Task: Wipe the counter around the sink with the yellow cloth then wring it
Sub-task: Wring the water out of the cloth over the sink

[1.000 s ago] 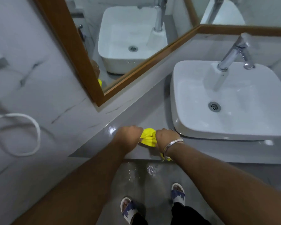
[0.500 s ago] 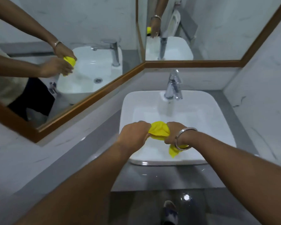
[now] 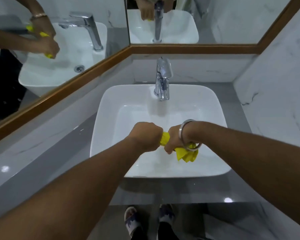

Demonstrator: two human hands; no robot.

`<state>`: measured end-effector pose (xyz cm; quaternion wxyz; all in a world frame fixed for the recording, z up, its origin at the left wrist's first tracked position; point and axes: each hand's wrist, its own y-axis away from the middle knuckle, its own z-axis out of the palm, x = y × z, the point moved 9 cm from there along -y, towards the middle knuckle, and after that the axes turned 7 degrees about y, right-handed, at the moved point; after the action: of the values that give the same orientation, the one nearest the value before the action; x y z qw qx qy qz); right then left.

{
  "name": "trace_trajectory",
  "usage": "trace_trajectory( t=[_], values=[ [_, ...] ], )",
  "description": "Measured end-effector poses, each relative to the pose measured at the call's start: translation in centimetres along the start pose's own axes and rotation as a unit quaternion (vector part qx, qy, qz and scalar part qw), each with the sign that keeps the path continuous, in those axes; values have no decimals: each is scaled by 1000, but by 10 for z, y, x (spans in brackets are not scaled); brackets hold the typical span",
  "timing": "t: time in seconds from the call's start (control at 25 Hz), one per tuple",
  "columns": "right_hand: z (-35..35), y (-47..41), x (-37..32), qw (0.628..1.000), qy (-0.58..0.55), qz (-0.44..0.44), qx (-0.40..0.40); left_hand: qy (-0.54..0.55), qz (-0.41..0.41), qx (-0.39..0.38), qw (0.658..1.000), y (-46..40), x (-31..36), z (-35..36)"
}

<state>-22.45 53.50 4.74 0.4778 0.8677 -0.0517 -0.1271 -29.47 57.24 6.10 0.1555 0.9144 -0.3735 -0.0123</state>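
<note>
The yellow cloth [image 3: 185, 154] is twisted into a tight roll between my two fists, held over the basin of the white sink [image 3: 111, 101]. My left hand [image 3: 146, 136] grips one end. My right hand [image 3: 176, 140], with a metal bangle on the wrist, grips the other, and a loose tail of cloth hangs below it. The two fists sit close together, knuckles up. The grey counter [image 3: 73, 146] runs around the sink.
A chrome tap [image 3: 162, 78] stands at the back of the sink. Wood-framed mirrors [image 3: 73, 85] cover the left and back walls and reflect my hands. A marble wall [image 3: 275, 94] closes the right side. My sandalled feet [image 3: 132, 220] show below the counter edge.
My hands have carried the cloth from the counter left of the sink to over the basin. The cloth is now twisted tighter, and the fists sit lower and nearer the front rim.
</note>
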Motion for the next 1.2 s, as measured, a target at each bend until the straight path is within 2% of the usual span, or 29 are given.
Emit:
trace_trajectory(
  t=[0.04,0.12,0.2,0.28,0.4,0.44,0.56,0.6,0.68,0.76,0.88,0.96,1.0,1.08,1.12,1.2],
  values=[
    [1,-4,-1,998,55,18,17,-36,12,-30,999,-4,0,6],
    [7,-13,-3,996,77,39,18,-37,25,-81,996,-9,-2,22],
    [13,-19,-2,995,87,48,20,52,48,-125,990,-15,-1,41],
    [12,-27,-2,989,128,45,61,147,83,-154,974,-18,-1,60],
    [-1,-36,1,969,178,40,168,321,54,-219,920,-25,-9,81],
    [-4,-39,3,958,203,36,198,335,38,-217,916,-28,-10,83],
    [-7,-48,6,926,287,1,246,250,-11,-134,959,-32,-9,74],
    [-5,-49,6,919,305,-20,249,265,-28,-133,955,-30,-6,75],
    [-1,-51,6,905,326,-82,260,349,-55,-195,915,-26,4,90],
    [-3,-47,1,863,375,-144,306,435,-71,-252,862,-20,11,101],
    [-21,-37,-3,783,401,-220,421,536,-101,-266,795,-21,19,101],
    [-34,-33,-3,754,378,-272,464,571,-115,-261,770,-29,20,97],
    [-40,-31,-1,765,346,-275,469,556,-113,-257,782,-33,16,93],
    [-48,-36,14,829,242,-222,453,481,-88,-244,837,-40,3,80],
    [-48,-42,28,877,165,-168,418,448,-72,-236,859,-42,-2,72],
    [-28,-54,50,954,12,-83,287,386,-33,-231,893,-41,-6,61]
  ],
)
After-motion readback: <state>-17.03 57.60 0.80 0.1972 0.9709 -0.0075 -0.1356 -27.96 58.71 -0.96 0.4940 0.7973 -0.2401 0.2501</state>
